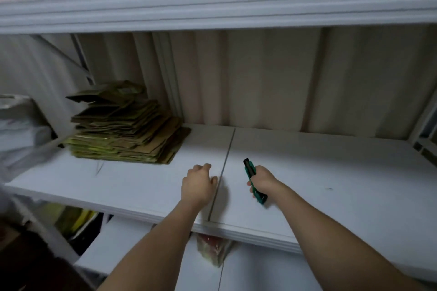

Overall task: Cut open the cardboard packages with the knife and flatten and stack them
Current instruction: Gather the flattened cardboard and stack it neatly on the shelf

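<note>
A tall stack of flattened brown cardboard packages (125,129) sits at the back left of the white shelf board (331,172). My right hand (263,181) grips a green and black utility knife (251,173), its black tip pointing away from me. My left hand (198,184) hovers over the middle of the shelf with loosely curled fingers and holds nothing. It is well to the right of the stack and apart from it.
A white shelf beam (212,4) runs overhead and a pale corrugated wall (272,78) closes the back. A seam (224,168) splits the shelf board. White bags (19,130) lie at the left. A reddish wrapped package (214,251) shows below the shelf edge.
</note>
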